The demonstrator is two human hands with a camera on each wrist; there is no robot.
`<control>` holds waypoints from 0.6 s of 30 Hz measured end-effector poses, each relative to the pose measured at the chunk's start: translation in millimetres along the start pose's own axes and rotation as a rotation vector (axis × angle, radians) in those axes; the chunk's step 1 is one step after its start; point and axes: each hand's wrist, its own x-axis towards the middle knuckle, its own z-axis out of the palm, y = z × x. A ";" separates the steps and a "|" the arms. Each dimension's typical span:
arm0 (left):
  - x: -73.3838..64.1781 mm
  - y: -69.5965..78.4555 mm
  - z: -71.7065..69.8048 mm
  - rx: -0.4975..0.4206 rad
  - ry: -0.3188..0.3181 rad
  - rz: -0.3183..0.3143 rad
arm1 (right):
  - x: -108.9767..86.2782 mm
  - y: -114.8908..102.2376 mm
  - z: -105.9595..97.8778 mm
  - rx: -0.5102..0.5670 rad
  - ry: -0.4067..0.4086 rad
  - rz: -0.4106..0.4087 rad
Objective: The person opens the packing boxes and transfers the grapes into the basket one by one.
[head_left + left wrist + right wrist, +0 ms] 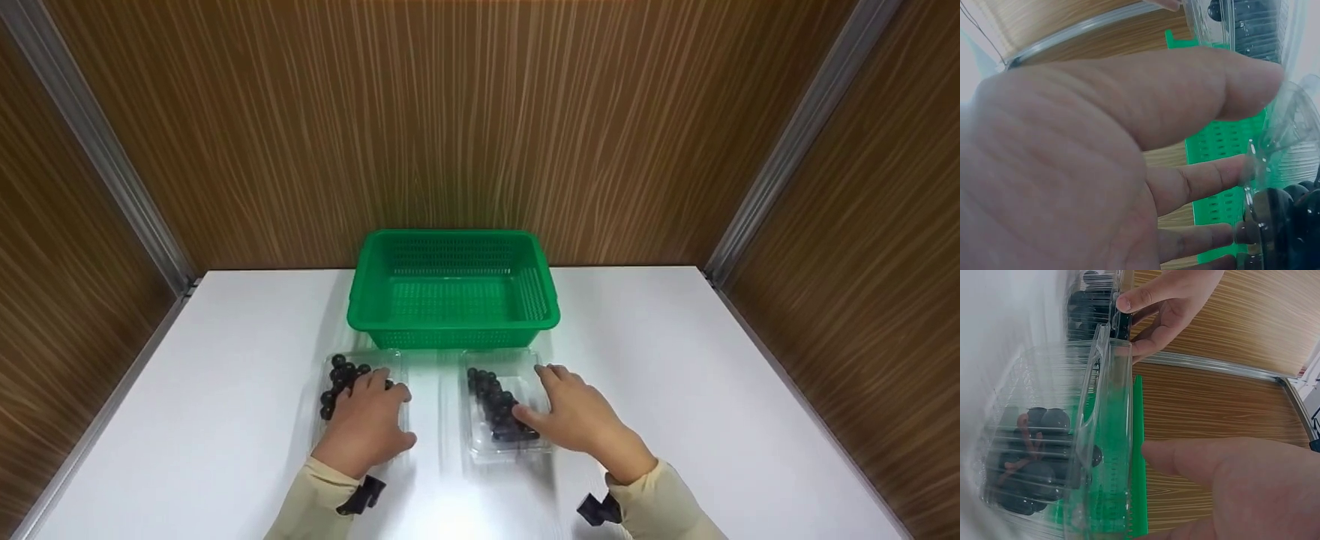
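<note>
Two clear plastic boxes of dark grapes lie side by side. My left hand (pixel 364 427) spreads over the left box (pixel 395 361), partly covering its grapes (pixel 337 384). In the left wrist view its fairly straight fingers reach the edge of that box (pixel 1292 129). Over the right edge of the right box (pixel 476 448) lies my right hand (pixel 574 416), thumb and fingers apart. Grapes (pixel 491 401) run diagonally inside that box. In the right wrist view a reddish stem (pixel 1026 433) shows among them, and the thumb looks slightly apart from the plastic.
Behind the boxes stands a green perforated basket (pixel 454 328), with nothing visible inside it. A white tabletop (pixel 187 405) carries everything. Wood-patterned panels (pixel 465 120) enclose the back and both sides, with metal strips (pixel 112 142) at the corners.
</note>
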 end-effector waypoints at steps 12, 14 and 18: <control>-0.9 -7.4 -11.2 0.007 -0.019 -0.052 | 0.6 0.1 1.1 -0.028 -0.001 -0.019; -1.8 -5.6 -12.5 0.002 -0.023 -0.048 | 0.7 0.2 1.5 -0.023 0.002 -0.018; -3.3 0.5 -10.9 -0.008 0.017 -0.017 | 1.0 0.0 2.5 -0.018 0.003 -0.018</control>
